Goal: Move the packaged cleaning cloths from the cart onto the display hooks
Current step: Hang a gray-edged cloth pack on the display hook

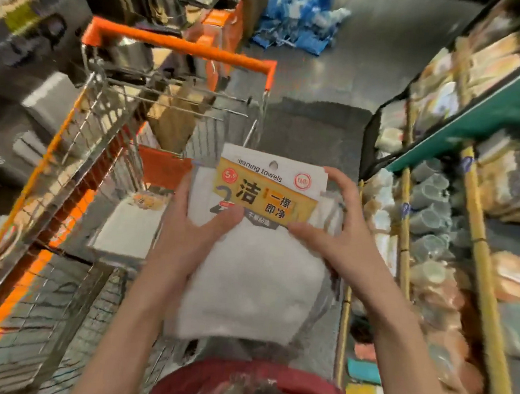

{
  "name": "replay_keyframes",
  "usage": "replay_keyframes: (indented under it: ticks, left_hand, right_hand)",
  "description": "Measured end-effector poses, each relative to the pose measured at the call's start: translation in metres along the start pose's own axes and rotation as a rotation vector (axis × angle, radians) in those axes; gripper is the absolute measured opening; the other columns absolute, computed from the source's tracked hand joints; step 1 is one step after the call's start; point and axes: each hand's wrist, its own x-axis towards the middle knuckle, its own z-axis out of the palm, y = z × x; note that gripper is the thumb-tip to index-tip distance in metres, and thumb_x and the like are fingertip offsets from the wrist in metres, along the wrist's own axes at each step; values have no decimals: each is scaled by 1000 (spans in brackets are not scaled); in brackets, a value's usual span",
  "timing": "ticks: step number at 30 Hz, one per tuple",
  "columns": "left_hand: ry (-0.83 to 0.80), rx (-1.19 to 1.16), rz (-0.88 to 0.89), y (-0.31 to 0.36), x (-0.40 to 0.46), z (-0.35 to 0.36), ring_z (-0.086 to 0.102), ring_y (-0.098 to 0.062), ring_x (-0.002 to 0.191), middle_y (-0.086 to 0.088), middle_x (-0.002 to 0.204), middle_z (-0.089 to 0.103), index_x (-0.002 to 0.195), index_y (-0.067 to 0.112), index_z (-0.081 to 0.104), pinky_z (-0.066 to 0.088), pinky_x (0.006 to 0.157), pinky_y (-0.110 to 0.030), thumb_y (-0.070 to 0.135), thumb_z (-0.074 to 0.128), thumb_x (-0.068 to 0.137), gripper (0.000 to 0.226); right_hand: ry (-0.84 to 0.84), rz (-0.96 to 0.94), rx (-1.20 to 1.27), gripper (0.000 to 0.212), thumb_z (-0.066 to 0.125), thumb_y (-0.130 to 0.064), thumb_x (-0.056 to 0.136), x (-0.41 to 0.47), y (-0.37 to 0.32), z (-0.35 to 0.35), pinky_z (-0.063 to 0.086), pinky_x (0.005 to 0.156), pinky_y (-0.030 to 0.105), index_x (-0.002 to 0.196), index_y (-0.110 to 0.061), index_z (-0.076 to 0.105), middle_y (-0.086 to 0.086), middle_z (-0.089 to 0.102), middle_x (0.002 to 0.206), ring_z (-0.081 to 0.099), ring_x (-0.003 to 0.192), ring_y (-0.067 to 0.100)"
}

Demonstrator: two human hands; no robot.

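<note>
Both hands hold one pack of cleaning towels [257, 243] in the air, just beside the cart [106, 139]. The left hand [193, 222] grips its left edge, thumb across the front; the right hand [334, 231] has its fingers [332, 178] curled over the top right corner. Another white pack [130, 229] lies in the cart. Stocked shelves [478, 128] stand to the right.

bare grey floor [317, 139] ahead, wire cart [106, 139] crowding the left, stocked shelves [473, 190] close on the right
</note>
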Motion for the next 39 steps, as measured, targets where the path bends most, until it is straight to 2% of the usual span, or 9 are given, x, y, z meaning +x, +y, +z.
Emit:
replay_keyframes:
  ticks: [2, 7, 12, 18, 22, 26, 30, 33, 39]
  left_hand:
    - [-148, 52, 3, 5, -4, 36, 66, -18, 104, 8, 111, 69, 120, 43, 51, 50, 91, -48, 46, 82, 52, 74]
    - [-556, 139, 24, 13, -18, 136, 63, 11, 86, 32, 92, 67, 117, 33, 45, 50, 76, -10, 23, 84, 62, 68]
    - [-941, 197, 81, 17, -44, 235, 56, 6, 110, 27, 116, 62, 122, 50, 39, 44, 91, -14, 44, 69, 61, 68]
    - [-1230, 137, 93, 10, -81, 324, 56, -11, 119, 11, 127, 61, 134, 46, 37, 45, 96, -33, 21, 68, 77, 69]
    - [-1370, 143, 138, 7, -107, 367, 51, -8, 124, 18, 134, 54, 136, 52, 33, 40, 100, -30, 17, 62, 79, 73]
    - [-1466, 194, 102, 3, -115, 397, 50, -7, 125, 19, 133, 54, 135, 52, 36, 39, 100, -32, 17, 64, 80, 71]
    - [-1495, 289, 70, -3, -114, 431, 50, 1, 121, 24, 129, 55, 132, 45, 44, 35, 107, -35, 26, 70, 73, 68]
    - [-1608, 368, 66, -3, -109, 461, 44, 1, 127, 25, 134, 50, 133, 48, 43, 30, 110, -42, 36, 75, 68, 73]
    - [-1733, 382, 86, 3, -106, 516, 41, -8, 132, 21, 139, 47, 133, 54, 38, 30, 111, -48, 55, 76, 61, 81]
  right_hand:
    - [133, 8, 44, 70, 81, -28, 63, -19, 5, -34, 48, 91, 25, 110, -60, 42, -16, 56, 122, 55, 114, 7]
    - [413, 57, 32, 71, 82, -35, 61, -85, 15, -121, 46, 96, 25, 117, -53, 43, -17, 54, 126, 53, 117, 4]
    - [675, 152, 137, 70, 80, -27, 63, -165, 26, -192, 48, 82, 13, 120, -48, 45, -25, 60, 114, 59, 103, -5]
    - [929, 173, 126, 81, 82, -25, 67, -228, 46, -237, 40, 98, 16, 131, -46, 37, -16, 46, 136, 44, 122, -5]
    - [1072, 144, 143, 72, 79, -8, 69, -262, 50, -253, 39, 86, 3, 123, -39, 42, -24, 50, 120, 48, 104, -21]
    - [1218, 174, 157, 67, 72, -13, 63, -282, 56, -260, 42, 82, 5, 117, -43, 46, -23, 54, 114, 52, 102, -15]
    - [1436, 169, 230, 63, 77, -8, 60, -288, 62, -257, 51, 77, 16, 111, -36, 51, -9, 59, 114, 60, 101, 1]
    - [1609, 208, 258, 56, 82, -2, 65, -287, 61, -262, 57, 72, 28, 101, -35, 55, -22, 63, 100, 64, 96, 11]
    - [1838, 248, 166, 59, 80, -24, 54, -279, 55, -292, 49, 91, 52, 105, -45, 58, -4, 55, 119, 59, 108, 24]
